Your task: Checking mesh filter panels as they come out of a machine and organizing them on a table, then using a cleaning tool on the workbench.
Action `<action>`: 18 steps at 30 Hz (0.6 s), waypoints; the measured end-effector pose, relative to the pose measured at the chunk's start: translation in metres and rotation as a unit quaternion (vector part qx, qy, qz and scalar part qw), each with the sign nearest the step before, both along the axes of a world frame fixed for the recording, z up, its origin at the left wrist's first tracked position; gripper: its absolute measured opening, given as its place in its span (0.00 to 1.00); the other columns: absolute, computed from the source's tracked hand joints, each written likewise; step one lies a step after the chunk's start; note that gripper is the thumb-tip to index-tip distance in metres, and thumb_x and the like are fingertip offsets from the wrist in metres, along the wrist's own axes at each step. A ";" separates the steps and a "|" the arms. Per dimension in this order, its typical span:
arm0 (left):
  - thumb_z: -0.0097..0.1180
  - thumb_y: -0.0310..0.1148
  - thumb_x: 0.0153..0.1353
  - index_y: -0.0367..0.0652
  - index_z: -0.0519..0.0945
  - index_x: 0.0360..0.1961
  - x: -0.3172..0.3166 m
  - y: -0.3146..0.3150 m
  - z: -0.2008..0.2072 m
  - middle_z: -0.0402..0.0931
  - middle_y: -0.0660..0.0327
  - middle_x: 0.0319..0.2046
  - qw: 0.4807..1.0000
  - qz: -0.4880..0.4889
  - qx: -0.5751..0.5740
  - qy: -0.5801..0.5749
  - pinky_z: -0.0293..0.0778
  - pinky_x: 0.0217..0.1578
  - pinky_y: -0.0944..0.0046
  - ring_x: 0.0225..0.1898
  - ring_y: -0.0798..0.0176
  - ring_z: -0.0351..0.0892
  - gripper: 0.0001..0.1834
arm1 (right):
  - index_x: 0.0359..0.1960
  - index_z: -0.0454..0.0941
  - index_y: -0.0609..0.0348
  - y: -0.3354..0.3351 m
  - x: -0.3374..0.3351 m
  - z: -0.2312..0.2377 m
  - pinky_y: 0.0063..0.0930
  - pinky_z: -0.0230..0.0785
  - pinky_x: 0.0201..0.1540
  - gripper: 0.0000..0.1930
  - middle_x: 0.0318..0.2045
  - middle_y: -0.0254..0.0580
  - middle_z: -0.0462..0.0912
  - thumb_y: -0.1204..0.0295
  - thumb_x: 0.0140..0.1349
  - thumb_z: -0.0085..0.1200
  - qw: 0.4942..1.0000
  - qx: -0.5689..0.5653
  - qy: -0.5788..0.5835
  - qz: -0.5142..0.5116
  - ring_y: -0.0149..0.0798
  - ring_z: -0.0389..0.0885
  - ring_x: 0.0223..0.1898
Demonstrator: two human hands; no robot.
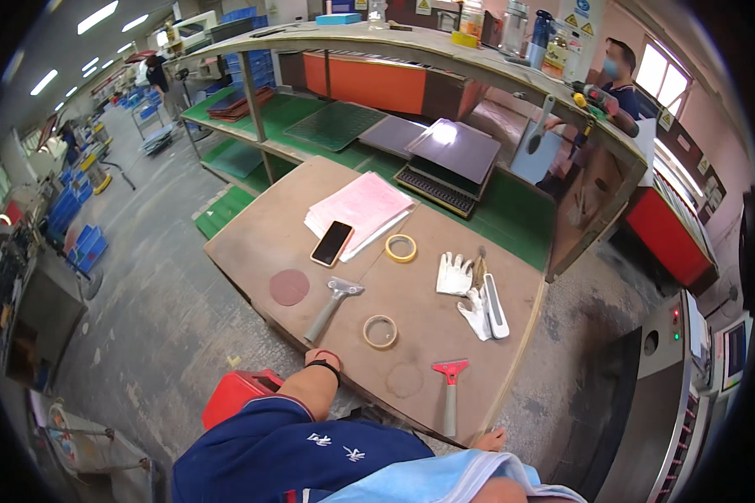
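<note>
My left hand (pixel 324 358), a dark band at its wrist, rests at the near edge of the brown table (pixel 428 314); its fingers are mostly hidden. At the near right corner, my right hand (pixel 490 439) touches the edge, only partly seen. Closest to the left hand lies a grey-handled scraper (pixel 334 306). A red-headed scraper (pixel 450 394) lies just left of the right hand. Between them are a tape roll (pixel 380 332) and a round worn disc (pixel 404 380). A brown sanding disc (pixel 289 287) lies farther left.
Farther back on the table are a phone (pixel 333 243), pink sheets (pixel 356 210), yellow tape (pixel 401 248), white gloves (pixel 455 275) and a white-handled tool (pixel 495 307). Behind stands a green shelf (pixel 310 113) with dark plates (pixel 453 151). A red container (pixel 235 396) sits beside my left arm. A masked person (pixel 620 80) stands back right.
</note>
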State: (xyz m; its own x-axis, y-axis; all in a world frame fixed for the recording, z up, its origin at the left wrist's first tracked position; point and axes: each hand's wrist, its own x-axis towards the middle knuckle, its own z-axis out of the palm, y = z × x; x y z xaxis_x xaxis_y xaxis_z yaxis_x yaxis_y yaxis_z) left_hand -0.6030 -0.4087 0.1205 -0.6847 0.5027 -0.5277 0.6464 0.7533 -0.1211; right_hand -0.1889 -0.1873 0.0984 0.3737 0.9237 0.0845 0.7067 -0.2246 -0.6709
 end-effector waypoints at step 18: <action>0.48 0.32 0.56 0.56 0.82 0.38 -0.002 0.022 0.016 0.79 0.64 0.39 0.987 0.066 -0.125 -0.080 0.73 0.37 0.66 0.40 0.64 0.78 0.12 | 0.35 0.73 0.73 0.011 0.025 -0.025 0.43 0.65 0.36 0.24 0.33 0.64 0.76 0.57 0.64 0.37 1.000 -0.010 0.022 -0.010 0.61 0.74 0.35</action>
